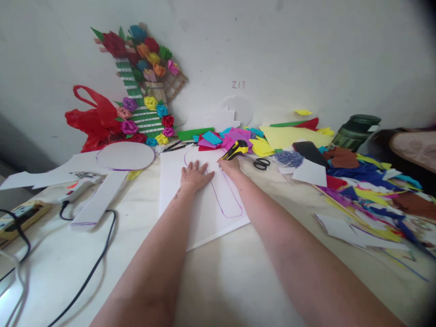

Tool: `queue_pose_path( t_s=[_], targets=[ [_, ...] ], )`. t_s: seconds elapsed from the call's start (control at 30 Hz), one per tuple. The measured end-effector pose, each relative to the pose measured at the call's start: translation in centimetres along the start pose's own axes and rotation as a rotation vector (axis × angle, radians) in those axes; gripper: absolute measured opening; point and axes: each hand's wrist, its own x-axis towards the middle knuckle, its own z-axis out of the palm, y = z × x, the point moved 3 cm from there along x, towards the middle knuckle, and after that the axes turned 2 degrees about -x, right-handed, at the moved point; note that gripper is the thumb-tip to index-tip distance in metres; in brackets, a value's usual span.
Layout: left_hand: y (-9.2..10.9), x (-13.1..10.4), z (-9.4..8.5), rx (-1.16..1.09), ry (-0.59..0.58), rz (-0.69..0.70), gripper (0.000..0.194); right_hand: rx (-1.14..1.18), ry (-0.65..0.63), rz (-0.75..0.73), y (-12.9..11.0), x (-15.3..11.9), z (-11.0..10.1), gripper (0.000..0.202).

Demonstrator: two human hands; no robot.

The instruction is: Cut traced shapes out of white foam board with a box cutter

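A white foam-like sheet (200,218) lies in front of me with a purple outline drawn on it, a long rounded strip below a curve partly covered by my hands. My left hand (196,176) presses flat on the sheet, its fingers spread. My right hand (230,167) grips a yellow and black utility knife (235,149) at the sheet's upper right, close to the drawn line. The blade tip is hidden by the hand. To the left lies a paddle-shaped white cutout, a disc (125,156) joined to a strip (100,200), with purple edge marks.
Black-handled scissors (261,163) lie right of the knife. Coloured paper scraps (371,190), grey yarn (289,158), a dark phone (309,153) and a green bottle (357,131) fill the right. A glue gun (80,187), power strip (25,220) and cables occupy the left. Paper-flower decorations (143,91) stand against the wall.
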Motion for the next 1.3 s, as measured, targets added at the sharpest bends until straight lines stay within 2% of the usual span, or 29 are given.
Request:
queue_pose_path(
  t_s=[0.3,1.17,1.3],
  targets=[
    [-0.08,0.15,0.12,-0.001,0.001,0.001,0.072,-0.064,-0.005,-0.053,-0.33,0.03,-0.16,0.013],
    [0.05,-0.03,-0.05,-0.011,0.006,0.000,0.071,-0.012,-0.006,0.033,0.08,-0.10,-0.09,0.015],
    [0.05,-0.02,-0.07,-0.014,0.004,-0.006,0.072,-0.035,0.004,0.009,-0.27,-0.39,-0.39,0.014]
  ],
)
